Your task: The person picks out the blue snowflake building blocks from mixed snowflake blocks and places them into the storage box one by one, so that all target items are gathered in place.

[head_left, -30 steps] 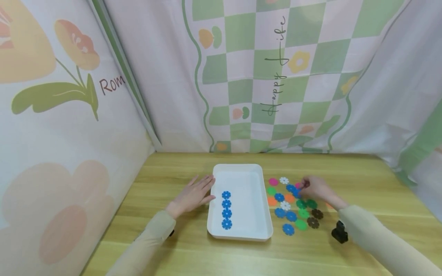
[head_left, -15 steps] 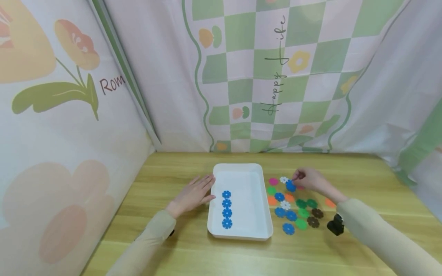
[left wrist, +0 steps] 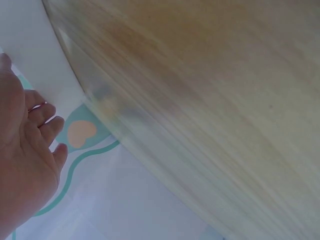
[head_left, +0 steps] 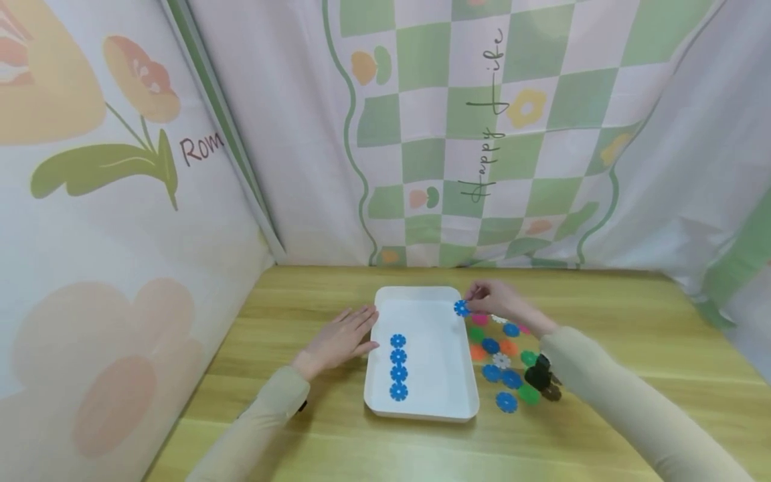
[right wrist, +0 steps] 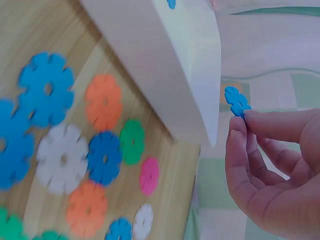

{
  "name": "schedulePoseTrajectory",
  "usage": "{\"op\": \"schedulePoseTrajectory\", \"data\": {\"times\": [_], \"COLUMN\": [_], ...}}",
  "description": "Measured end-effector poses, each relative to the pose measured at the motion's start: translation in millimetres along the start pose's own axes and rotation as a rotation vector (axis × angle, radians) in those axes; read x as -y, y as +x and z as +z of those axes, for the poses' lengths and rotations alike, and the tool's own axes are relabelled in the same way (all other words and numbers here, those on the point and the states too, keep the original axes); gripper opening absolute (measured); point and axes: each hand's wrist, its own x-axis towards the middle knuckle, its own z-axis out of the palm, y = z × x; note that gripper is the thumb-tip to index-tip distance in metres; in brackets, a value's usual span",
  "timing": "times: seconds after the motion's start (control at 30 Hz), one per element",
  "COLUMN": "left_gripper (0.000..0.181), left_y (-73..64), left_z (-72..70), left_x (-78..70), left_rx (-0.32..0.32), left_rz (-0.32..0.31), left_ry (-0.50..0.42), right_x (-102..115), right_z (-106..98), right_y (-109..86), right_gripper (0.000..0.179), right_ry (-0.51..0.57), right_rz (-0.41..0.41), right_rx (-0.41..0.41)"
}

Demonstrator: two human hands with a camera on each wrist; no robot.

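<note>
Between thumb and fingertips my right hand (head_left: 496, 300) pinches a blue snowflake disc (head_left: 461, 308) at the far right corner of the white tray (head_left: 421, 408). The right wrist view shows the same notched disc (right wrist: 236, 101) held up by its edge, above the tray's wall (right wrist: 155, 65). My left hand (head_left: 340, 340) lies with straight fingers against the tray's left rim; in the left wrist view its fingers (left wrist: 47, 120) are loosely bent at the tray's side. Inside the tray, several blue discs (head_left: 398, 357) form a straight column near the left wall.
Right of the tray, loose snowflake discs (head_left: 491, 373) in blue, green, orange, pink, white and brown lie on the wooden table (head_left: 301, 435). The right forearm with its black wrist camera (head_left: 540, 376) covers part of them. A patterned curtain (head_left: 470, 167) hangs behind the table.
My right hand has lifted a blue disc from the loose ones and carried it left to the tray's far right corner. The left hand has stayed at the tray's rim.
</note>
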Motion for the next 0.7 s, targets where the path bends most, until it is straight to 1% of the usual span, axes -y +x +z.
{"op": "schedulePoseTrajectory", "data": {"times": [0.17, 0.27, 0.37, 0.57, 0.7], "left_gripper": [0.071, 0.07, 0.07, 0.07, 0.07], "left_y": [0.7, 0.5, 0.6, 2.6, 3.3], "left_z": [0.0, 0.0, 0.3, 1.4, 2.5], "left_x": [-0.5, -0.6, -0.8, -0.5, 0.1], "left_rx": [0.003, -0.003, 0.004, 0.009, 0.026], "left_rz": [-0.003, -0.003, -0.008, -0.012, -0.026], "left_ry": [-0.001, 0.009, 0.019, 0.012, 0.018], "right_x": [12.8, 19.7, 25.0, 33.3, 40.0], "right_z": [15.0, 25.3, 36.6, 58.6, 72.7], "right_y": [14.8, 24.8, 34.0, 46.1, 52.4], "right_gripper": [0.015, 0.015, 0.014, 0.012, 0.011], "right_ry": [0.017, 0.025, 0.022, 0.033, 0.025], "right_rz": [0.018, 0.002, 0.002, -0.007, 0.014], "right_rx": [0.017, 0.034, 0.042, 0.066, 0.058]}}
